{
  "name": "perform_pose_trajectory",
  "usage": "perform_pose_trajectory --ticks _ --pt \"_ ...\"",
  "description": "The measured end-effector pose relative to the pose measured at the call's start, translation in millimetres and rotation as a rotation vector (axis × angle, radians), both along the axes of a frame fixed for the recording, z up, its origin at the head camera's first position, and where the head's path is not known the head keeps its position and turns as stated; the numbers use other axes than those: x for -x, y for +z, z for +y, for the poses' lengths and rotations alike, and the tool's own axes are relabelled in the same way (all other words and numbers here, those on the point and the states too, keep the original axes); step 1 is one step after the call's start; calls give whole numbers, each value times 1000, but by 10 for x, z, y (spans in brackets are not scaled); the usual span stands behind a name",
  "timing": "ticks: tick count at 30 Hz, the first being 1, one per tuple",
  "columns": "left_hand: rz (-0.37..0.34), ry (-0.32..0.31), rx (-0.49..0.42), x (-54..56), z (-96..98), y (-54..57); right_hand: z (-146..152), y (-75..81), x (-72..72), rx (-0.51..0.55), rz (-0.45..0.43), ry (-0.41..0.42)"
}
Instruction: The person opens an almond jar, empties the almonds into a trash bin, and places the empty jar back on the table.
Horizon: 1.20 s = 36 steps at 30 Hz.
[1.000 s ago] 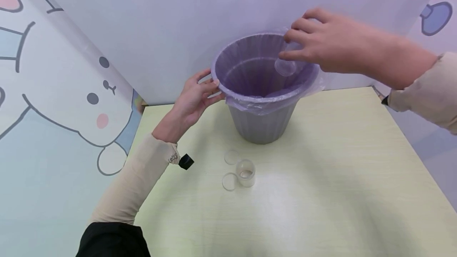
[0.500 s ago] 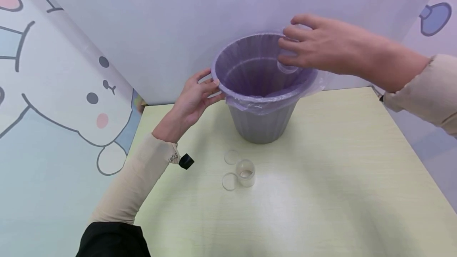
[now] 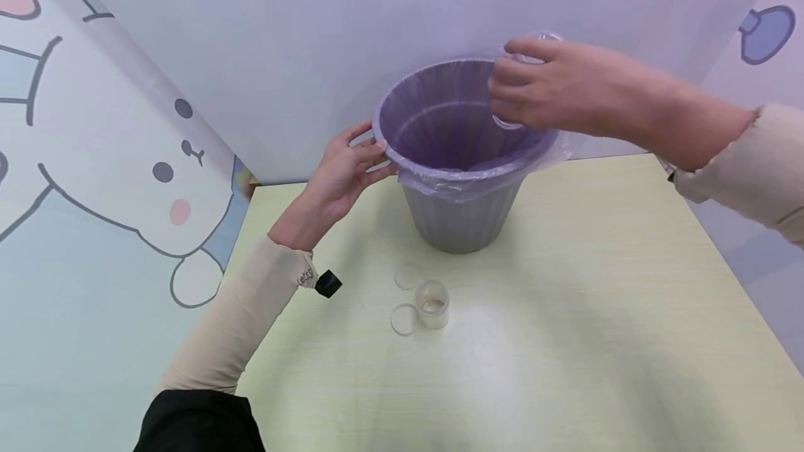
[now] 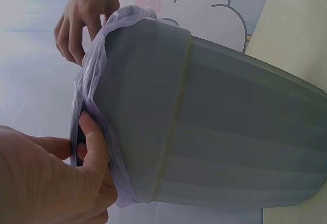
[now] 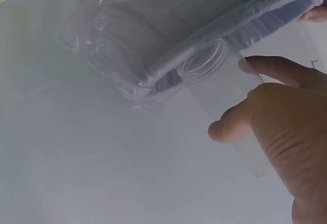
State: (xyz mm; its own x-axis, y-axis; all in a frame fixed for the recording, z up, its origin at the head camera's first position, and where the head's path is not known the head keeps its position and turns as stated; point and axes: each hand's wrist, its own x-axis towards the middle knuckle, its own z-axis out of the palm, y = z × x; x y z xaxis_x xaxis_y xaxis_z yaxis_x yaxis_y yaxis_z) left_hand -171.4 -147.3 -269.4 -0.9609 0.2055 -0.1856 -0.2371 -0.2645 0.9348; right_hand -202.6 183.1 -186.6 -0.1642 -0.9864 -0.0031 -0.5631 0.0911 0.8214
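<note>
A grey trash bin (image 3: pixel 461 218) with a thin purple liner bag (image 3: pixel 452 190) folded over its rim stands at the back of the table. My left hand (image 3: pixel 339 176) grips the bin's rim on the left, thumb and fingers on either side of the edge in the left wrist view. Over the right side of the opening, my right hand (image 3: pixel 546 82) holds a clear jar (image 5: pixel 214 99) around its body. The jar is tilted, its threaded mouth down at the lined rim and its base raised. In the right wrist view it looks see-through, with no contents showing.
A small clear cup (image 3: pixel 432 305) stands on the pale wooden table (image 3: pixel 565 340) in front of the bin. Next to it lie a clear ring (image 3: pixel 393 319) and a clear disc (image 3: pixel 407 276). A plain wall (image 3: pixel 301 54) rises right behind the bin.
My right hand has turned and lowered slightly, tipping the jar so that its base now shows above the hand. My left hand and the bin have stayed in place.
</note>
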Motion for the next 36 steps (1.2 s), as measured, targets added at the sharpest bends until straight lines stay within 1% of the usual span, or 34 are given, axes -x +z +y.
perform_pose_trajectory --ticks 2,4,7,10,15,23,27,32,34,36 --pt "0 1 -2 2 2 1 -6 21 -11 8 2 -2" --pt "-1 0 -3 2 1 -1 -19 10 -20 -13 11 -5" --pt "-2 2 -5 0 0 1 -33 -48 -32 -63 3 -12" --pt "-2 -1 -2 -4 1 1 -30 -93 -36 -91 9 -16" --pt "-4 5 -3 -2 -2 -6 -28 -86 -47 -83 59 -21" --pt "0 0 -2 10 -5 -15 7 -118 -100 -192 109 -79" --pt "2 2 -1 18 -1 -12 15 -119 -89 -184 96 -92" --pt "0 8 -1 26 9 -10 16 -95 -51 -147 94 -84" --pt "-1 5 -7 26 7 -10 34 -79 -29 -118 73 -91" --pt "-2 5 -14 25 6 -8 64 -64 -9 -82 28 -116"
